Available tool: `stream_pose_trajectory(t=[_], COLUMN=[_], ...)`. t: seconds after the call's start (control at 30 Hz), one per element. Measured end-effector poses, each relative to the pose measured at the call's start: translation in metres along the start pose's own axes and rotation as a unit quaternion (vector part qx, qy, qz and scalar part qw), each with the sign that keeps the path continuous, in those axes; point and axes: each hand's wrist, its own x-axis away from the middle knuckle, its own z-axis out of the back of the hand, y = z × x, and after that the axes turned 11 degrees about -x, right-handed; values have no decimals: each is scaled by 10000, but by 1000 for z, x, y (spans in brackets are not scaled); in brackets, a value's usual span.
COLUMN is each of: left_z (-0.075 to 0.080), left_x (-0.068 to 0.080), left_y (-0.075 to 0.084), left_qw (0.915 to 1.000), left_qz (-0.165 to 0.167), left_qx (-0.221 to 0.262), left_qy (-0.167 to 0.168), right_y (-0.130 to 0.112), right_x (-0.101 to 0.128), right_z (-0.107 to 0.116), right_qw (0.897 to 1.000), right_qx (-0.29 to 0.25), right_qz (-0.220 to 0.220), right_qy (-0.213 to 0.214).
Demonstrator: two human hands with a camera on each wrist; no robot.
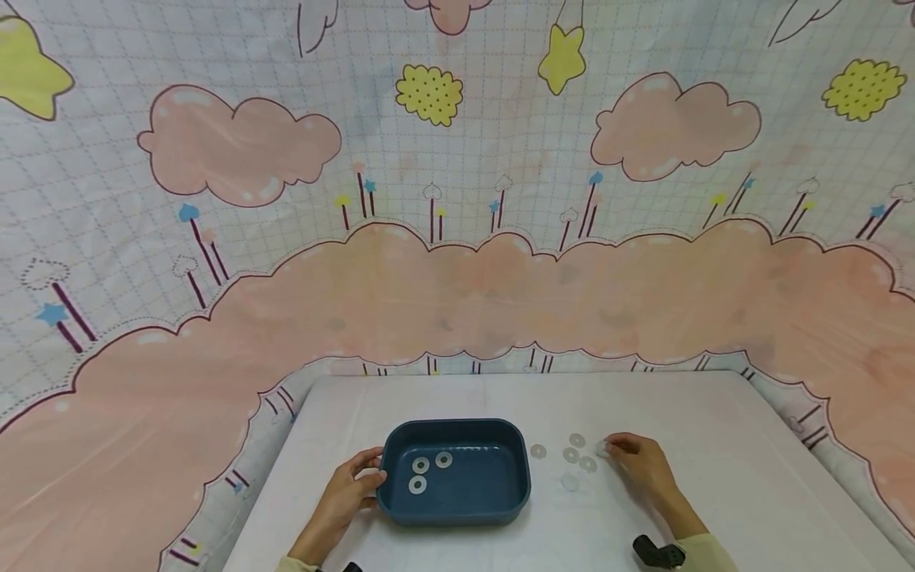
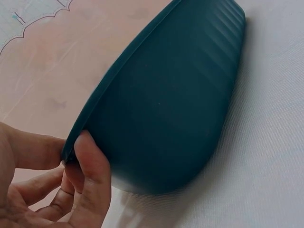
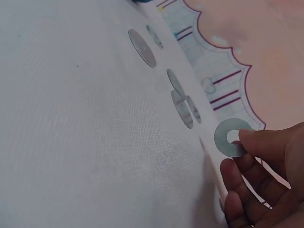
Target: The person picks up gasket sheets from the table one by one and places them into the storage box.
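A dark blue rectangular tub [image 1: 453, 518] stands on the white table, with three flat washers [image 1: 418, 485] lying in its left half. My left hand [image 1: 345, 496] pinches the tub's left rim between thumb and fingers; the left wrist view shows this grip [image 2: 88, 178] close up against the outer wall [image 2: 166, 104]. Over to the right, my right hand [image 1: 646, 469] holds a single washer between thumb and fingertips. In the right wrist view that washer [image 3: 223, 137] is raised above the cloth, its round centre hole partly covered by the thumb.
Several loose washers [image 1: 570, 455] lie flat between the tub and my right hand, some close together. A paler disc [image 1: 569, 482] is nearest the front. Behind the white-covered table [image 1: 400, 391] hangs a patterned cloth [image 1: 457, 302] with clouds and stars.
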Motion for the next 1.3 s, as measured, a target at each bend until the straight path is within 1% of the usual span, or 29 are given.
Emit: stream_pose_trajectory(t=[0.1, 0.2, 0.43, 0.7, 0.97, 1.1, 1.3], left_z=[-1, -1, 0, 1, 0, 0, 1], left_x=[1, 2, 2, 2, 3, 3, 4], left_y=[-1, -1, -1, -3, -2, -2, -2], left_qw=[10000, 10000, 10000, 9999, 10000, 10000, 10000], left_qz=[38, 64, 17, -13, 0, -9, -26], left_qx=[7, 16, 74, 115, 61, 41, 57], left_qy=[-1, -11, -24, -46, -37, -38, -26], right_y=[0, 0, -12, -39, -60, -68, -82], right_x=[2, 4, 11, 22, 28, 30, 31], right_z=[3, 5, 3, -2, -5, -7, -15], right_qw=[9997, 9978, 9939, 9925, 9870, 9823, 9712], right_qx=[-204, -562, -1000, -1154, -1533, -1794, -2283], right_qz=[-159, -354, -447, -283, -293, -220, -205], right_qy=[-11, -40, -121, -287, -396, -497, -646])
